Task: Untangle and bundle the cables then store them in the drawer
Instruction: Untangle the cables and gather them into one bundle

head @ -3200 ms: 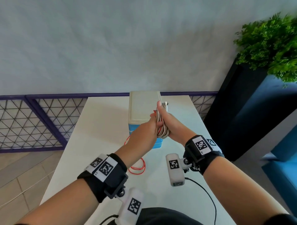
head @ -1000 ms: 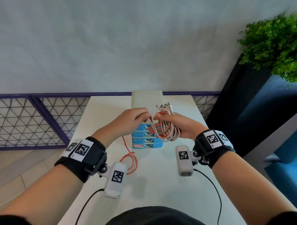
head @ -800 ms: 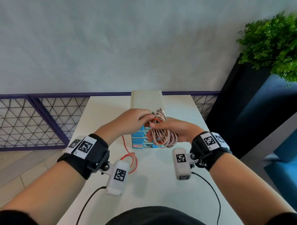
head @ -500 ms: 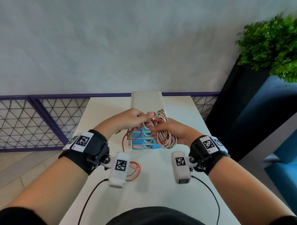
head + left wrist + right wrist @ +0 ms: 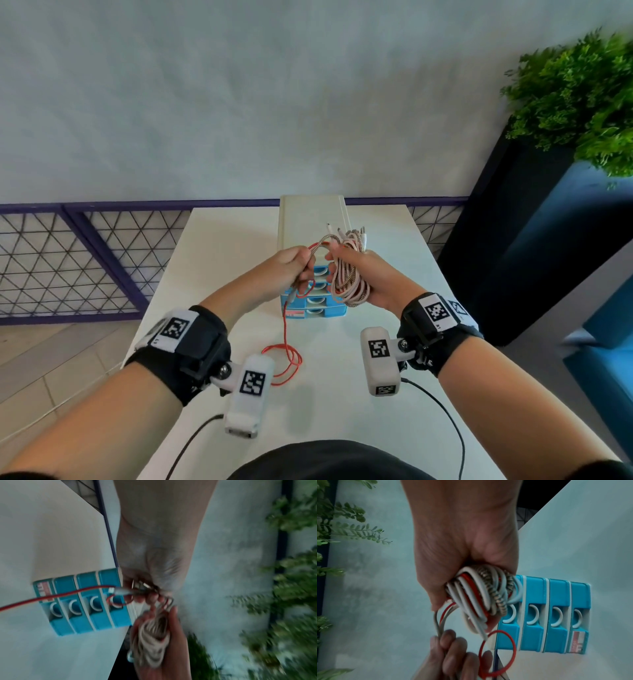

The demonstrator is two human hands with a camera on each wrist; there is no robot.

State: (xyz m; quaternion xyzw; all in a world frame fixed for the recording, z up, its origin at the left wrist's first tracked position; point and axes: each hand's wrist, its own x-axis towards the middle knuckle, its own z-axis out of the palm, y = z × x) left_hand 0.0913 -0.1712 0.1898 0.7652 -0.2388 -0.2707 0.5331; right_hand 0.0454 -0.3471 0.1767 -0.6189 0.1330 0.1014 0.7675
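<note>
Where fingers [image 5: 489, 625] curl, coiled cables [image 5: 481, 595].

left hand [image 5: 154, 563] gripping red cable [image 5: 56, 595], blue drawers [image 5: 82, 601]

A coiled bundle of cables [image 5: 349, 277], mostly white and braided with some red strands, is held upright above a white table. A loose red cable [image 5: 287, 346] trails from it down to the tabletop, ending in loops there. Just behind stands a small drawer unit [image 5: 313, 301] with four blue drawers, all closed, each with a white curved handle.
</note>
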